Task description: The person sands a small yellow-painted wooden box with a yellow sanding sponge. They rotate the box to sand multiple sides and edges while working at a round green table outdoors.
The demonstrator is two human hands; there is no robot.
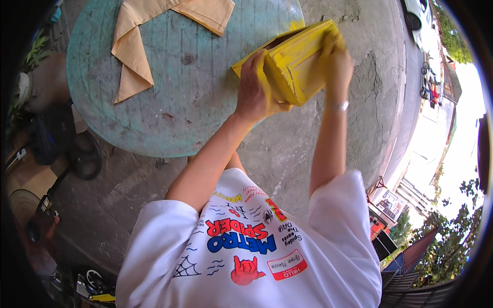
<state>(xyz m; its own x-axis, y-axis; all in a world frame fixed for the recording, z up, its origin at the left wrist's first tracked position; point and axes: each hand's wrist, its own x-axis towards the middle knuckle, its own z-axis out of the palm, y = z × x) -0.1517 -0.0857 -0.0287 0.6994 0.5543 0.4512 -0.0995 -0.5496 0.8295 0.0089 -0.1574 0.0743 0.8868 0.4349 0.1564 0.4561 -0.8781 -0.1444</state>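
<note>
Stack: thick yellow bundle of flat folded paper envelopes (290, 61), held in the air just over the near right edge of the round teal-painted table (169, 102), tilted with the far end higher
Left hand (257, 90): closed around the near end of the stack, thumb across the front face, fingers hidden behind
Right hand (336, 64): clamped on the right edge, fingers curled over the top, wrist wearing a pale bracelet (340, 106)
Handling: best gripped firmly from both ends, edges squared, to stop loose sheets sliding out
Nearby: tan folded paper envelope pieces (154, 31) lying flat at the far side of the table, well apart from the stack
Ground: rough grey concrete floor (287, 154) beneath
</note>
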